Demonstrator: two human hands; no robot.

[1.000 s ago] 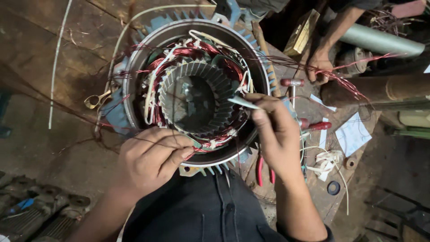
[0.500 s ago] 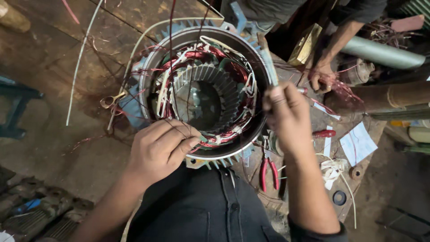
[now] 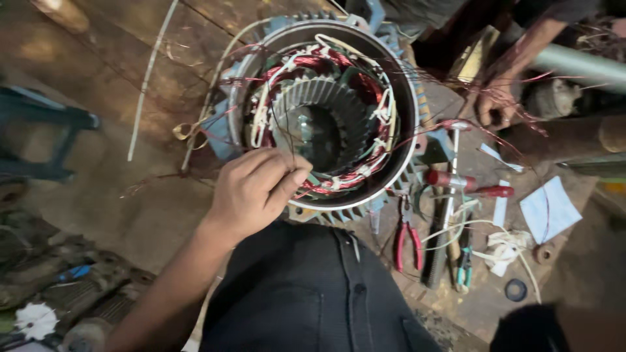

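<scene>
Left hand (image 3: 257, 189) is resting at the near rim of the motor stator (image 3: 326, 117), fingers curled narrow and pinching thin copper wire strands (image 3: 287, 140) that are running up into the windings. Stator is lying open-end up on the wooden bench (image 3: 98, 130), red copper coils and white sleeving showing around its slotted core. Right hand is out of frame. Red-handled pliers (image 3: 407, 238), a red-handled screwdriver (image 3: 469, 186) and a hammer (image 3: 447, 202) are lying right of the stator. Another person's hand (image 3: 495, 104) is working among loose wires at far right.
</scene>
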